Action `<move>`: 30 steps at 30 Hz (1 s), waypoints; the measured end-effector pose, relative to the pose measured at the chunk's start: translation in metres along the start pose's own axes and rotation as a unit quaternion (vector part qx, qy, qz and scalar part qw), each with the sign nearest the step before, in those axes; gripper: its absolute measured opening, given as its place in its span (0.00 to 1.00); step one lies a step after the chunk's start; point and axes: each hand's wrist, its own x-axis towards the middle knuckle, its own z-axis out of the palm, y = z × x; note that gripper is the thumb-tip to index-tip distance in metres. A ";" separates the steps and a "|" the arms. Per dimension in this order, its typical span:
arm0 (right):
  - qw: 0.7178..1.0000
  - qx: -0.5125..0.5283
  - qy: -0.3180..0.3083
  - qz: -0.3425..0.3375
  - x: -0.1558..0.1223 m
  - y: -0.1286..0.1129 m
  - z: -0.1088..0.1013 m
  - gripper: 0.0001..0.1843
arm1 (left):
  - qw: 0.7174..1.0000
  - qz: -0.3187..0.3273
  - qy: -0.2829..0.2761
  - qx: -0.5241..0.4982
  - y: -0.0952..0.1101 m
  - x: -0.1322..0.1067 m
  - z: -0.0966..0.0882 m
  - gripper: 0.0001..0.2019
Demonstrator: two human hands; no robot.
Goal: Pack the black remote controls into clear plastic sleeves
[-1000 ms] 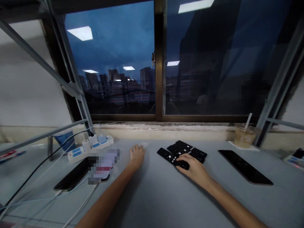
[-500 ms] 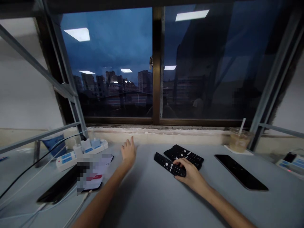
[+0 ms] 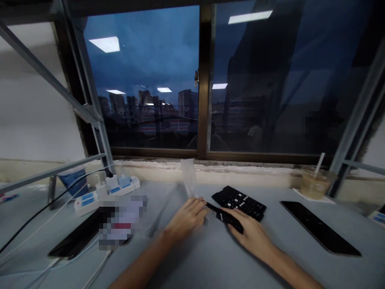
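Note:
A black remote control (image 3: 226,218) with pale buttons is gripped in my right hand (image 3: 251,230), its far end pointing left. My left hand (image 3: 188,216) is closed at that far end, fingers curled together. From the left hand a clear plastic sleeve (image 3: 189,174) sticks up toward the windowsill. How far the remote's tip lies inside the sleeve is hidden by the left fingers. Just behind the right hand, more black remotes (image 3: 240,200) lie side by side on the grey table (image 3: 192,261).
On the right lie a black phone (image 3: 320,228) and a drink cup with a straw (image 3: 315,182). To the left are a white power strip (image 3: 105,194) with cables, a dark phone (image 3: 80,237) and another, partly blurred phone (image 3: 126,218). A window (image 3: 144,80) stands behind.
My left hand has come right and nearer, from pointing by the sill to the remote's tip, now with a clear sleeve in it. The remote in my right hand has turned slightly. The view has shifted left.

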 end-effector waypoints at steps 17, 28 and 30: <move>0.974 -0.087 0.207 0.004 0.000 0.001 -0.009 0.20 | 0.965 -0.174 -0.137 -0.141 -0.008 -0.013 0.023 0.18; 0.928 -0.203 0.271 -0.155 -0.002 -0.004 -0.023 0.22 | 0.968 -0.248 0.006 0.039 -0.016 -0.010 0.001 0.10; 0.919 -0.204 0.289 -0.177 -0.002 -0.005 -0.028 0.23 | 0.961 -0.254 0.079 0.078 -0.021 -0.014 -0.003 0.11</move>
